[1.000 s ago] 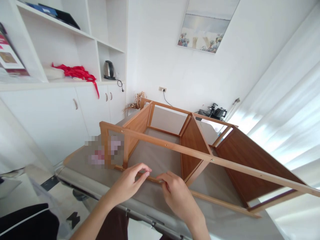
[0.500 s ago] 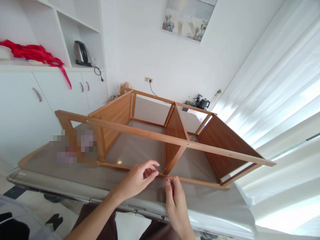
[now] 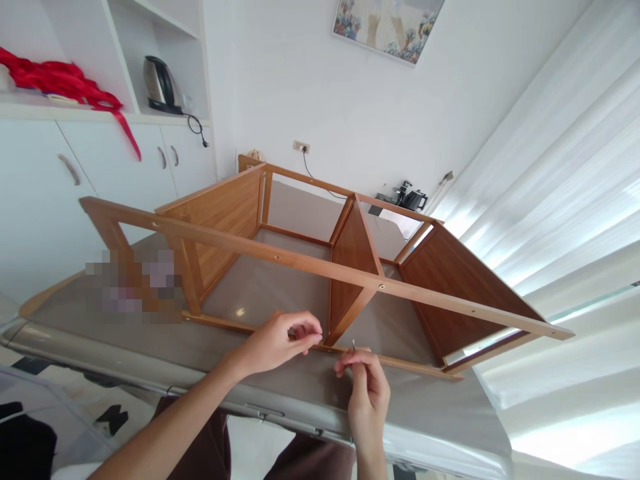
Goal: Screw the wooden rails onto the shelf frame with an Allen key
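My right hand has thumb and fingers closed on a small metal piece, its end poking up above the fingertips. My left hand is curled, thumb and finger nearly meeting; whether they hold anything (it would be tiny) I can't tell. The wooden shelf lies on its side across the table, its low near rail close by my hands. I'd judge this step as handling small hardware; the next move calls for a steady pinch.
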Action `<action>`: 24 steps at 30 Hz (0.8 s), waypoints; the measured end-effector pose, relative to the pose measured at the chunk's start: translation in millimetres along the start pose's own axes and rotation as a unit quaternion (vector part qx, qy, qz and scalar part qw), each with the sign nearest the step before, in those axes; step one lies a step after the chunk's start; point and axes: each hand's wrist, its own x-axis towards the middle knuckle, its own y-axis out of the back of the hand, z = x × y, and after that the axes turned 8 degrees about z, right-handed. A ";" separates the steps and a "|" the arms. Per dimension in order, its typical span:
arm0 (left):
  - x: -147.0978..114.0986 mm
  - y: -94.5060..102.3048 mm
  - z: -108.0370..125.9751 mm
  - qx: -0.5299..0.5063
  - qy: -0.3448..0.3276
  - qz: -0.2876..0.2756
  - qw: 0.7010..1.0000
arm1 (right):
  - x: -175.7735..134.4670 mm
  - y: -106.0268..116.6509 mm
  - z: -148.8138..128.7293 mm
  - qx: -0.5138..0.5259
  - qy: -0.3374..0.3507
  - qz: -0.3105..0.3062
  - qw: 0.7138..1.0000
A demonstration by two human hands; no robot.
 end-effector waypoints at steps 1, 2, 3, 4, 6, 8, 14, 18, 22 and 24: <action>-1.2 -1.3 0.7 -0.003 0.003 0.007 1.000 | 0.7 1.6 -0.3 -0.003 -0.002 0.000 1.000; -2.1 -2.7 1.7 -0.009 0.007 0.011 1.000 | 1.3 3.4 -0.1 -0.006 -0.012 0.002 1.000; -2.8 -4.3 2.7 -0.017 0.012 0.014 1.000 | 1.5 5.0 0.4 -0.009 -0.026 0.004 1.000; -3.0 -5.9 3.5 -0.027 0.016 0.016 0.999 | 1.6 6.2 1.2 -0.010 -0.041 0.005 0.999; -2.7 -9.4 4.3 -0.049 0.022 0.020 0.998 | 1.2 7.2 2.9 -0.011 -0.067 0.001 0.998; -2.3 -12.1 4.2 -0.066 0.027 0.030 0.997 | 0.3 6.0 3.6 -0.008 -0.078 -0.007 0.997; -11.3 -9.3 0.5 -0.080 0.016 0.078 0.994 | -6.0 -1.3 -0.9 0.018 -0.054 -0.009 0.998; -20.8 -4.6 -4.7 -0.149 0.035 0.147 0.977 | -6.3 -7.9 -9.5 0.013 -0.025 0.008 1.000; -26.6 -5.3 -9.7 -0.223 0.097 0.149 0.959 | -4.5 -21.6 -13.7 0.001 0.021 0.009 1.000; -28.9 -7.0 -12.0 -0.249 0.109 0.143 0.951 | -6.2 -30.6 -11.8 0.025 0.001 0.015 1.000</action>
